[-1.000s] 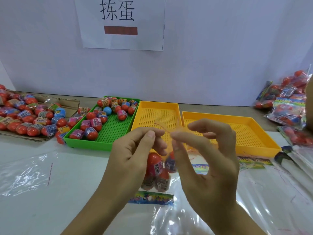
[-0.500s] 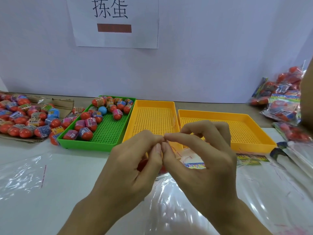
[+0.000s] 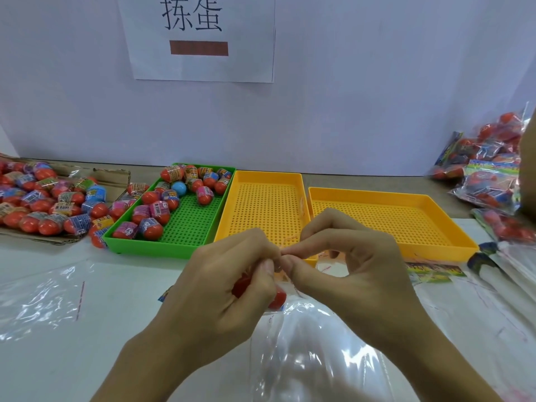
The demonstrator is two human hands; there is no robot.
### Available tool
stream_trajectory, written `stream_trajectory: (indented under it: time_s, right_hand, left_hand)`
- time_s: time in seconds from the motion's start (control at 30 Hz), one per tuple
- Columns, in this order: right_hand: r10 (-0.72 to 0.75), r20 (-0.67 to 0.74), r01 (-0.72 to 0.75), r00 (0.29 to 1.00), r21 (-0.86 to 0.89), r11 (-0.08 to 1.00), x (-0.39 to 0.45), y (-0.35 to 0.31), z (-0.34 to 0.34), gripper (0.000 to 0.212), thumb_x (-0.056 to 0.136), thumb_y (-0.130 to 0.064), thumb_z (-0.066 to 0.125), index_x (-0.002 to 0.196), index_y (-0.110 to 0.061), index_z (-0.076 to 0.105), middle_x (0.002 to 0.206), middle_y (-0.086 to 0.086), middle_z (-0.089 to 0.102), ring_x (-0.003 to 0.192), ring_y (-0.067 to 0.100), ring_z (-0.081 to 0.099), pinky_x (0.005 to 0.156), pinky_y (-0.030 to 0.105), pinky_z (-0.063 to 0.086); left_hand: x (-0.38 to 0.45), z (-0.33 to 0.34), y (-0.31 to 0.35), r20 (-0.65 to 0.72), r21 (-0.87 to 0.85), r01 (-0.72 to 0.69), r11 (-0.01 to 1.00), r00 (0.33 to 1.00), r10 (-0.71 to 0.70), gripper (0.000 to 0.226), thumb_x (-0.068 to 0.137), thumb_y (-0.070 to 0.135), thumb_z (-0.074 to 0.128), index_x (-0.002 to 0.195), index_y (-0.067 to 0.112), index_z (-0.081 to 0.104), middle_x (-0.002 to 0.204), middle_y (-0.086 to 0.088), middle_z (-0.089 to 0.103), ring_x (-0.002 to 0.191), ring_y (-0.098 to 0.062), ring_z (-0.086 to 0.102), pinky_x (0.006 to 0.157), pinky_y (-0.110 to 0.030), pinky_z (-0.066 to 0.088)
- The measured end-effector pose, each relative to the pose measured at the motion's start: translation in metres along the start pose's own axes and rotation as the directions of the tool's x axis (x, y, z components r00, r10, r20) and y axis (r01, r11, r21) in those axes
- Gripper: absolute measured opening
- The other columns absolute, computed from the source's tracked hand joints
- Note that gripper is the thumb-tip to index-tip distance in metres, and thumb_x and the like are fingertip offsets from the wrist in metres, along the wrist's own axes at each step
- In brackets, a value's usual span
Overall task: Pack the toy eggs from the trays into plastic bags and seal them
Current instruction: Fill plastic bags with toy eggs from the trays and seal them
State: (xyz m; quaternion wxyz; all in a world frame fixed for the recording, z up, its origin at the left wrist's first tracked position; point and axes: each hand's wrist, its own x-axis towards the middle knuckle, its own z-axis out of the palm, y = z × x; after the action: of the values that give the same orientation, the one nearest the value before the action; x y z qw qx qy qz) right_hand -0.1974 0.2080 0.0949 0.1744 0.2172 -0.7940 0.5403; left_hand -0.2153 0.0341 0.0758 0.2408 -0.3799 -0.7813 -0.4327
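Both hands pinch the mouth of a filled plastic bag to close it.

The left hand (image 3: 226,288) and right hand (image 3: 345,274) meet thumb-tip to thumb-tip, each thumb and forefinger curled tight on the top edge of the clear bag (image 3: 307,352), which hangs in front of the person above the white table (image 3: 121,300). Sealing well likely calls for keeping the two lips lined up and running the pinch along the strip without trapping a fold; whether the seal has caught cannot be told. Red toy eggs (image 3: 277,298) peep out under the left fingers, inside the glossy, crinkled film. Beyond, the green tray (image 3: 162,248) holds more eggs in printed wrappers; the two yellow trays (image 3: 261,181) (image 3: 435,227) show only their perforated floors. Finished bags (image 3: 490,175) pile at right.
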Motion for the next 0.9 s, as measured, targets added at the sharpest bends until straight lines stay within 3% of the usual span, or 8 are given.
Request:
stream_trajectory:
  time_s: [0.17,0.23,0.4,0.53,0.6,0.73,0.8,0.9]
  right_hand:
    - [0.039,0.015,-0.039,0.999,0.033,0.999,0.002,0.002,-0.002,0.007,0.069,-0.019,0.077,0.070,-0.026,0.078,0.071,-0.009,0.060,0.072,0.011,0.055,0.065,0.015,0.036]
    - [0.002,0.016,-0.002,1.000,-0.021,1.000,0.001,0.001,0.001,0.007,0.068,-0.017,0.076,0.068,-0.024,0.076,0.070,-0.009,0.059,0.071,0.011,0.055,0.065,0.011,0.036]
    - [-0.076,-0.091,0.056,0.993,-0.202,0.978,-0.002,0.002,0.005,0.005,0.065,-0.016,0.073,0.065,-0.020,0.069,0.071,-0.011,0.056,0.075,0.013,0.055,0.065,0.009,0.036]
    - [-0.087,-0.222,0.045,0.971,-0.187,0.981,-0.002,0.001,0.006,0.007,0.063,-0.011,0.072,0.062,-0.015,0.066,0.071,-0.007,0.057,0.073,0.010,0.053,0.064,0.008,0.035]
    - [-0.100,-0.265,0.048,0.959,-0.193,0.980,-0.002,0.002,0.007,0.005,0.063,-0.013,0.071,0.063,-0.013,0.066,0.072,-0.005,0.057,0.072,0.007,0.052,0.063,0.009,0.035]
    - [-0.119,-0.403,0.024,0.907,-0.233,0.972,0.002,0.008,-0.001,0.004,0.067,-0.018,0.070,0.066,-0.016,0.066,0.077,-0.003,0.059,0.073,0.007,0.050,0.064,0.017,0.035]
    - [-0.095,-0.481,0.007,0.872,-0.183,0.983,0.005,0.009,-0.009,0.009,0.070,-0.015,0.070,0.069,-0.022,0.066,0.079,-0.004,0.061,0.071,0.009,0.051,0.061,0.025,0.038]
    - [-0.194,-0.424,0.119,0.884,-0.198,0.973,0.003,0.004,-0.007,0.004,0.074,-0.019,0.069,0.074,-0.021,0.066,0.082,-0.003,0.061,0.074,0.011,0.054,0.062,0.025,0.040]
  left_hand:
    - [-0.002,0.000,-0.001,0.036,-0.004,0.000,1.000,0.999,0.000,0.021,0.092,0.017,0.045,0.078,0.012,0.060,0.071,0.013,0.052,0.061,-0.011,0.053,0.051,-0.032,0.043]
    - [-0.002,0.000,-0.001,0.049,0.013,-0.014,1.000,0.999,0.013,0.022,0.092,0.017,0.046,0.076,0.010,0.061,0.071,0.015,0.049,0.061,-0.007,0.050,0.053,-0.025,0.040]
    - [-0.003,0.004,0.000,0.032,0.010,0.011,1.000,0.999,-0.011,0.021,0.092,0.018,0.047,0.077,0.012,0.060,0.071,0.009,0.052,0.061,-0.015,0.054,0.049,-0.035,0.047]
    - [0.001,0.005,0.002,-0.013,0.069,0.034,0.997,0.999,-0.033,0.021,0.094,0.018,0.045,0.080,0.013,0.060,0.071,0.023,0.048,0.065,0.006,0.055,0.057,-0.009,0.036]
    - [0.001,0.009,0.003,-0.018,0.101,0.036,0.994,0.999,-0.034,0.021,0.096,0.018,0.045,0.082,0.014,0.060,0.073,0.025,0.046,0.066,0.011,0.054,0.059,-0.005,0.033]
    - [0.001,0.007,-0.001,-0.126,0.119,0.068,0.991,0.991,-0.053,0.022,0.098,0.021,0.042,0.082,0.019,0.057,0.071,0.017,0.052,0.066,0.009,0.057,0.050,-0.011,0.039]
    - [0.003,-0.001,-0.006,-0.189,0.151,0.088,0.985,0.980,-0.059,0.020,0.098,0.022,0.040,0.085,0.022,0.055,0.073,0.016,0.055,0.069,-0.001,0.059,0.052,-0.010,0.040]
    - [0.003,-0.006,-0.009,-0.190,0.183,0.094,0.979,0.980,-0.059,0.020,0.099,0.024,0.039,0.091,0.021,0.058,0.078,0.020,0.054,0.075,-0.005,0.060,0.053,-0.014,0.044]
